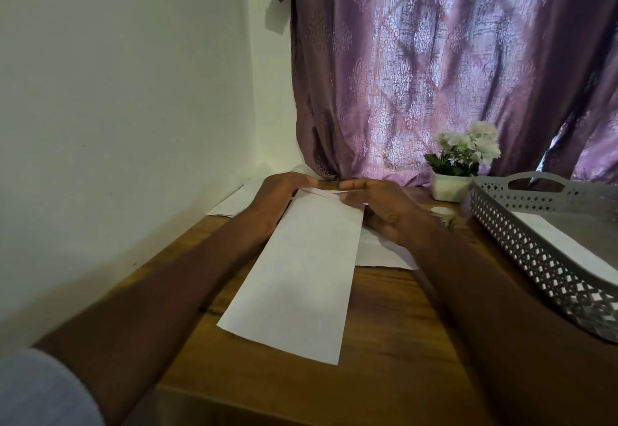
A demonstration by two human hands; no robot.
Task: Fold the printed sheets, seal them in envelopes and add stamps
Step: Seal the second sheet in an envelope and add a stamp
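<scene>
A long white envelope (pixel 301 271) lies lengthwise on the wooden table (pixel 394 342), its far end lifted between both hands. My left hand (pixel 281 194) grips the far left corner. My right hand (pixel 381 208) pinches the far right end, where a thin edge of paper shows at the opening. More white paper (pixel 381 251) lies flat under my right hand. Other white sheets (pixel 234 204) rest at the table's far left by the wall.
A grey perforated basket (pixel 521 241) holding white paper stands at the right. A small white-lidded jar (pixel 443 215) and a white pot of flowers (pixel 458 164) sit behind my right hand. A purple curtain hangs at the back; a white wall borders the left.
</scene>
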